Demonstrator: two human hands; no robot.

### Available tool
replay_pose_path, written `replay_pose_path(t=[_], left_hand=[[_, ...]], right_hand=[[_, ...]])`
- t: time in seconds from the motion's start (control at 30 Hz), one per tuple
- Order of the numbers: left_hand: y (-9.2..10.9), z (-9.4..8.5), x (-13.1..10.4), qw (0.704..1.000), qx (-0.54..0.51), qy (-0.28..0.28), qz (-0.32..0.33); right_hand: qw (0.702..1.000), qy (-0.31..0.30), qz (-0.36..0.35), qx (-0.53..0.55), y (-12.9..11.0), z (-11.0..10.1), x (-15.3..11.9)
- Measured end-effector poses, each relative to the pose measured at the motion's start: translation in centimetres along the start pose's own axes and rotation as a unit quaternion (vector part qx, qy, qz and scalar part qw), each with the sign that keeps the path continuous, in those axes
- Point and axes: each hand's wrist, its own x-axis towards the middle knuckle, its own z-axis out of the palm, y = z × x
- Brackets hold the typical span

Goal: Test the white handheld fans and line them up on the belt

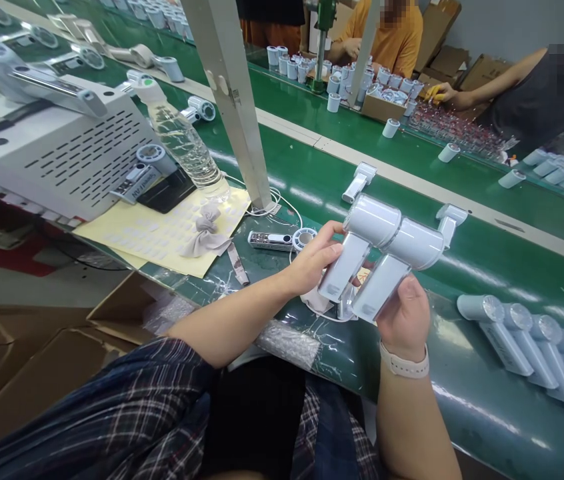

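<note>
Two pale blue-white handheld fans are side by side between my hands, their round heads touching and their handles pointing down toward me. My left hand is closed on the left fan, with the thumb on its handle near the head. Around the handle of the right fan my right hand is closed; a pale band is on that wrist. Beneath the handles, a pale cloth and part of a metallic piece show, partly hidden. Left of my hands, an opened fan lies on the green table.
Several fans lie in a row at right. A metal post, water bottle, yellow sheet and white machine stand or lie at left. Beyond the conveyor, people work among white cups.
</note>
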Motion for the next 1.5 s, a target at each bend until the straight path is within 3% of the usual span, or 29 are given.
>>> replay_pose_path(t=[0.17,0.3,0.47,0.6,0.8,0.97,1.23,1.5], left_hand=[[0.7,0.5,-0.2,0.999,-0.037,-0.013,0.011],[0.8,0.5,-0.1,0.997,-0.047,-0.033,-0.047],[0.1,0.2,0.4,0.995,-0.081,0.010,-0.064],[-0.4,-0.1,0.6,0.990,-0.129,-0.004,-0.054],[0.3,-0.1,0.3,0.996,-0.071,-0.016,-0.054],[0.9,0.2,0.0,0.998,-0.052,-0.015,-0.034],[0.0,0.3,0.2,1.000,-0.022,0.003,0.000],[-0.3,0.4,0.2,1.000,-0.019,0.023,0.002]], right_hand=[[0.999,0.036,-0.039,0.005,-0.2,0.0,0.0],[0.999,0.018,0.018,0.034,-0.3,0.1,0.3],[0.995,-0.005,0.067,0.069,-0.2,0.5,0.4],[0.996,-0.043,0.065,0.050,-0.3,0.7,0.1],[0.997,-0.071,0.010,0.001,-1.1,0.3,0.2],[0.998,-0.027,-0.049,0.036,-1.2,0.2,0.1],[0.995,0.059,-0.032,0.068,-0.2,-0.4,-0.1],[0.995,0.059,-0.065,0.036,-0.4,0.3,0.0]])
